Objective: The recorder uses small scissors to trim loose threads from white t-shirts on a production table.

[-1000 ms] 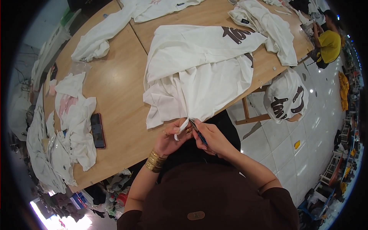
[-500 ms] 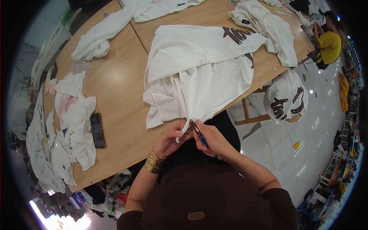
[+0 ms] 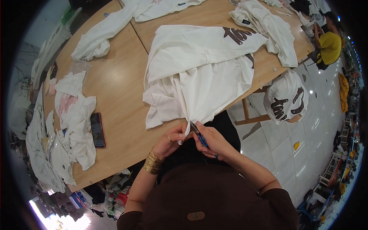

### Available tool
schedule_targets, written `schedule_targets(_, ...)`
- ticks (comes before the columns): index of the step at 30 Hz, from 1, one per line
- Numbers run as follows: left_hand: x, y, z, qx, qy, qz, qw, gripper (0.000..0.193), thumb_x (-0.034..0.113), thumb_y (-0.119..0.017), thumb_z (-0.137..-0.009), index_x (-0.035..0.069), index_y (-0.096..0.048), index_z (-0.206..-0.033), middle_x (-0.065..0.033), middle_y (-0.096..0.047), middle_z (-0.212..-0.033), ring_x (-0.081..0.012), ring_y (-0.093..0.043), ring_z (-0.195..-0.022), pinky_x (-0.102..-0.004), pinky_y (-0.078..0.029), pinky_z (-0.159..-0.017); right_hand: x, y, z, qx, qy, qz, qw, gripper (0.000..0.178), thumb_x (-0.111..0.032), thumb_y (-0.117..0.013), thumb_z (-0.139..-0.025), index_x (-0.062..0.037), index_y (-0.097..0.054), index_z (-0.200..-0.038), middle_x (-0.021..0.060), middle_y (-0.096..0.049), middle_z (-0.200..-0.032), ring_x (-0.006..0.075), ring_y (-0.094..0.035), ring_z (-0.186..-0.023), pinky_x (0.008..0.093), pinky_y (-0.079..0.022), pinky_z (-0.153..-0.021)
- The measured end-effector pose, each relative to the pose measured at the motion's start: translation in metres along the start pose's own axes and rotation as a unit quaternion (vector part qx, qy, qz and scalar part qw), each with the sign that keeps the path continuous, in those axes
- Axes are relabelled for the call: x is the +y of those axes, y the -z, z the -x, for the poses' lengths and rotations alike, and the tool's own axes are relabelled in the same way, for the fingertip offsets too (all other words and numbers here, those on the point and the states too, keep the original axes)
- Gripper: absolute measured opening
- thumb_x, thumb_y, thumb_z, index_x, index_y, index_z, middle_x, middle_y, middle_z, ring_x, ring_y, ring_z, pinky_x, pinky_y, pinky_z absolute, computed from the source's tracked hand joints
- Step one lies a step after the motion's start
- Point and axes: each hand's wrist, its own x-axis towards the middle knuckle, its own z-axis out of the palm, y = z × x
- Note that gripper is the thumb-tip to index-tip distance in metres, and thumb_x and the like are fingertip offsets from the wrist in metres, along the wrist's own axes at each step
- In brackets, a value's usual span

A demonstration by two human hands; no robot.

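A white garment [image 3: 214, 88] with dark brown lettering lies bunched on the wooden table, its near end drawn over the edge toward me. My left hand [image 3: 172, 139] is closed on that narrow end of cloth, pinching it between thumb and fingers. In my right hand [image 3: 210, 140] is a pair of small scissors [image 3: 202, 138] with blue handles. Their blades point up and left, right beside the pinched cloth. Whether the blades touch the fabric I cannot tell. Gold bangles circle my left wrist.
On the table [image 3: 115, 96] lie a dark phone [image 3: 98, 130], a crumpled white garment [image 3: 74, 122] at left and another [image 3: 272, 34] at far right. A stool [image 3: 251, 119] draped with printed white cloth [image 3: 285, 97] stands to the right. Beyond, a person in yellow [image 3: 330, 46] sits working.
My left hand has shifted slightly, its fingers now a little higher on the cloth end. The scissors have moved only slightly; the garment stays in place.
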Motion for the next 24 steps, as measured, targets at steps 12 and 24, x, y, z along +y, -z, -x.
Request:
schedule_targets(12, 0.008, -0.001, 0.002, -0.037, 0.014, -0.1, 0.994, 0.014, 0.02, -0.052, -0.085, 0.009, -0.045, -0.082, -0.0011, -0.056, -0.099, -0.0069, -0.038, -0.073, -0.0207, -0.034, -0.068, 0.001, -0.003, -0.004, -0.015, -0.027, -0.099, 0.995, 0.045, -0.045, -0.029, -0.096, -0.0073, -0.041, -0.074, 0.0004, -0.034, -0.044, 0.0074, -0.022, -0.028, 0.0208, -0.02, -0.026)
schedule_targets(24, 0.026, -0.018, -0.013, 0.135, -0.024, -0.43, 0.892, 0.017, 0.014, -0.062, -0.084, 0.0, -0.056, -0.092, -0.0041, -0.06, -0.084, -0.0107, -0.057, -0.074, -0.0234, -0.047, -0.068, 0.015, 0.004, -0.013, 0.071, 0.058, 0.096, 0.991, 0.045, -0.044, -0.03, -0.096, -0.0055, -0.046, -0.078, 0.0007, -0.039, -0.046, 0.0077, -0.026, -0.03, 0.0217, -0.021, -0.028)
